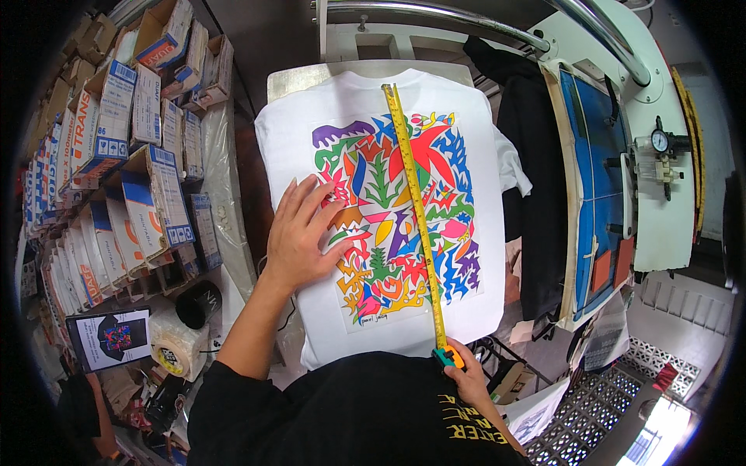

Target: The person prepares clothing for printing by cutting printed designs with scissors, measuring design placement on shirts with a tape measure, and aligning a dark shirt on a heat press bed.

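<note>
A white T-shirt (291, 155) lies spread on a pale platen (295, 78) with a multicolored abstract design sheet (365, 233) on it. My left hand (303, 237) lies on the sheet's left side with fingers spread. My right hand (464, 374) grips an orange and green tape measure case (447, 357) at the shirt's lower edge. Its yellow blade (420, 217) runs up across the design to near the collar.
Stacked boxes (113, 116) fill the left, above a phone showing a shirt picture (109, 338) and a tape roll (172, 353). A press with blue pad (590, 194), gauge (659, 141) and black cloth (536, 256) stands right. Another person's arm (101, 431) shows lower left.
</note>
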A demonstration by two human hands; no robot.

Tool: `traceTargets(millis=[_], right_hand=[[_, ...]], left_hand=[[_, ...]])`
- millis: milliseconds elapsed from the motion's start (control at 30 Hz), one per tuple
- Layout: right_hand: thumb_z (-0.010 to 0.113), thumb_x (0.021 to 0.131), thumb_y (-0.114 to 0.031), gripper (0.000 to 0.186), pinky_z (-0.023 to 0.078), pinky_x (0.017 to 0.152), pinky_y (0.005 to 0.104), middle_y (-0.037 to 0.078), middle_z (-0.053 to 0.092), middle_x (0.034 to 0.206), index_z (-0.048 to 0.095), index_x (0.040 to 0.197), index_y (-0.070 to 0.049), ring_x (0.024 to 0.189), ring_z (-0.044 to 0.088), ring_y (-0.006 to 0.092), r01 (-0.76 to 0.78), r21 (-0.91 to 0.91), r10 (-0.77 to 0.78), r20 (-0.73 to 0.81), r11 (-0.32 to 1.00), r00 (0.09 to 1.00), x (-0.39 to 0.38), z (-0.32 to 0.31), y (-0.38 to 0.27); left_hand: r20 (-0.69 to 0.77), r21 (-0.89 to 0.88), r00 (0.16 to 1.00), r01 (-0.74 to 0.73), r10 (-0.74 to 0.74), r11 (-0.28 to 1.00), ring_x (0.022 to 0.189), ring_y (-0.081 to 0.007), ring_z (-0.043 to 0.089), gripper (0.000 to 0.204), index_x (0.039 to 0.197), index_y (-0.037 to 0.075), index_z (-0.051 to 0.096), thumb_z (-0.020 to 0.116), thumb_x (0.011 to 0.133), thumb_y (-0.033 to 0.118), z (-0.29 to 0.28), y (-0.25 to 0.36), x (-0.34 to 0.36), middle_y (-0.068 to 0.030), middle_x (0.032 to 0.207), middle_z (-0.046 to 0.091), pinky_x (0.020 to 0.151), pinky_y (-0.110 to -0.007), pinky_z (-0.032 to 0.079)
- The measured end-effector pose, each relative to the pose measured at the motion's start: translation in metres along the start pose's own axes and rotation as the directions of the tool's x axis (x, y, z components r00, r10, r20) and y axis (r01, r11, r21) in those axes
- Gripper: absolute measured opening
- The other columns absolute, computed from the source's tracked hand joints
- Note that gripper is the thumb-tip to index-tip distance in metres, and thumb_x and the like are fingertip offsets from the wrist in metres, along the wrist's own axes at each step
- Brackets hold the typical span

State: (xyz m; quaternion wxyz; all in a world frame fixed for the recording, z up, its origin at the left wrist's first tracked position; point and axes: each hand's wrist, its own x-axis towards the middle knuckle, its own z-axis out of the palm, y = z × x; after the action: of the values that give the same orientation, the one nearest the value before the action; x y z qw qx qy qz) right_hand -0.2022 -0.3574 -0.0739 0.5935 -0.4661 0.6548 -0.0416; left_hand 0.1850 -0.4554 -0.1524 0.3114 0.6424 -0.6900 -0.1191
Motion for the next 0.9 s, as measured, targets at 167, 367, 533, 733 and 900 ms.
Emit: traceTargets(millis=[167, 367, 533, 733, 900], right_hand=[[0.063, 0.079, 0.0, 0.063, 0.04, 0.104, 0.0298, 0.01, 0.059, 0.129, 0.051, 0.141, -0.005, 0.118, 0.055, 0.0193, 0.029, 0.011, -0.029, 0.008, 1.0, 1.0, 0.0, -0.001, 0.002], [0.062, 0.079, 0.0, 0.063, 0.039, 0.106, 0.0299, 0.01, 0.059, 0.129, 0.051, 0.141, -0.005, 0.118, 0.055, 0.0191, 0.018, 0.02, -0.018, 0.008, 1.0, 1.0, 0.0, -0.001, 0.0], [0.063, 0.078, -0.001, 0.064, 0.037, 0.108, 0.0308, 0.01, 0.058, 0.131, 0.052, 0.141, -0.006, 0.12, 0.055, 0.0204, 0.024, -0.007, -0.024, 0.004, 1.0, 1.0, 0.0, -0.001, 0.001], [0.063, 0.076, -0.001, 0.064, 0.038, 0.108, 0.0307, 0.011, 0.058, 0.13, 0.051, 0.139, -0.001, 0.122, 0.055, 0.0204, 0.087, 0.213, -0.081, -0.036, 0.973, 0.996, -0.001, -0.004, 0.018], [0.064, 0.085, -0.014, 0.046, 0.052, 0.091, 0.0289, 0.013, 0.064, 0.114, 0.056, 0.127, 0.003, 0.102, 0.064, 0.0197, 0.022, 0.705, 0.003, -0.034, 0.709, 0.999, 0.003, -0.013, 0.036]], left_hand=[[0.007, -0.011, 1.0, 0.014, -0.014, 1.0, 0.136, -0.0383, 0.045, 0.056, 0.118, 0.007, 0.068, 0.082, 0.069, 0.03, 0.001, -0.001, -0.001, -0.0135, 0.139, 0.056, 0.116, -0.055, 0.03], [0.006, -0.01, 1.0, 0.011, -0.011, 1.0, 0.136, -0.0385, 0.045, 0.057, 0.118, 0.007, 0.068, 0.082, 0.069, 0.031, 0.0, -0.001, 0.0, -0.0138, 0.139, 0.056, 0.116, -0.055, 0.03], [0.001, -0.015, 1.0, 0.016, -0.016, 1.0, 0.135, -0.0384, 0.045, 0.056, 0.117, 0.006, 0.068, 0.083, 0.069, 0.03, 0.0, 0.0, 0.0, -0.0137, 0.139, 0.056, 0.115, -0.055, 0.03], [-0.005, -0.011, 1.0, 0.005, -0.005, 1.0, 0.134, -0.0378, 0.046, 0.055, 0.117, 0.006, 0.067, 0.083, 0.069, 0.029, 0.0, 0.0, -0.001, -0.0139, 0.137, 0.056, 0.115, -0.054, 0.031], [-0.004, -0.013, 1.0, 0.008, -0.008, 1.0, 0.135, -0.0386, 0.044, 0.055, 0.117, 0.006, 0.067, 0.083, 0.068, 0.026, -0.001, 0.003, -0.001, -0.0132, 0.138, 0.055, 0.116, -0.055, 0.03]])
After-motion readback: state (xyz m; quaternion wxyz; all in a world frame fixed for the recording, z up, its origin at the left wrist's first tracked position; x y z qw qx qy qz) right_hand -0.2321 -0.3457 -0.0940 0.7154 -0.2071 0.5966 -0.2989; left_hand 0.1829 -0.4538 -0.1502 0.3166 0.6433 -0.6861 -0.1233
